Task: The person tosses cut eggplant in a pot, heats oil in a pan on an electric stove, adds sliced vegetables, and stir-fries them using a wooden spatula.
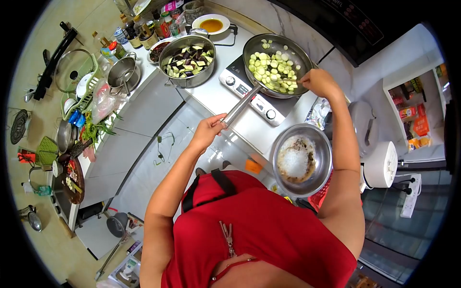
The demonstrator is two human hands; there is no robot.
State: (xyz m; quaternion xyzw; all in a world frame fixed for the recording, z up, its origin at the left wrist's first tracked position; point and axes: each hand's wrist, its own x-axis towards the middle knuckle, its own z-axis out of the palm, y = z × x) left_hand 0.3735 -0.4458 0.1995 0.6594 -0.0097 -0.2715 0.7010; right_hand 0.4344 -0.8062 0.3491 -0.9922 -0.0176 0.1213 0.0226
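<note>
My left hand (209, 131) is closed round the end of the long metal handle (242, 104) of a frying pan. The frying pan (298, 54) sits on an induction cooker (261, 106) and holds many pale green, round vegetable slices (271, 67). At the pan's right rim, my right hand (321, 83) is closed on a thin utensil (289, 80) that reaches in among the slices; its exact kind is hard to make out. Left of the cooker stands a steel pot (204, 76) with purple-skinned eggplant pieces (186, 62).
A steel bowl (325, 168) with white powder stands close below my right arm. Behind the pot are a plate of brown liquid (211, 25) and several bottles (144, 31). A saucepan (117, 74) and leafy greens (98, 126) crowd the left counter. A white appliance (382, 165) stands at right.
</note>
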